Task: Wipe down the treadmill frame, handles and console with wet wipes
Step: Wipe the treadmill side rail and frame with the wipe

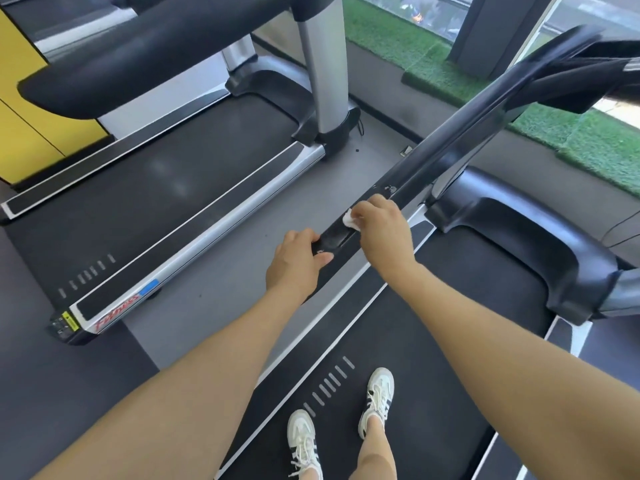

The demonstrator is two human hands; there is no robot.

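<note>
The left hand [298, 263] gripped the near end of the black handrail [450, 147], thumb curled over it. Just beyond, the right hand [381, 226] pressed a bunched white wet wipe [349, 219] onto the handrail's top face.

Handrail [450, 140]: black plastic, smooth, semi-gloss, catching light along its top. Wet wipe [349, 220]: white, soft, crumpled cloth-like sheet. Running belt [433, 306]: black, matt, finely textured rubber. Neighbouring treadmill's side rail [221, 223] and upright post [325, 64]: brushed silver metal, satin sheen. Floor [207, 306]: grey, matt, smooth. Window ledge turf [606, 147]: green, rough artificial grass.
</note>
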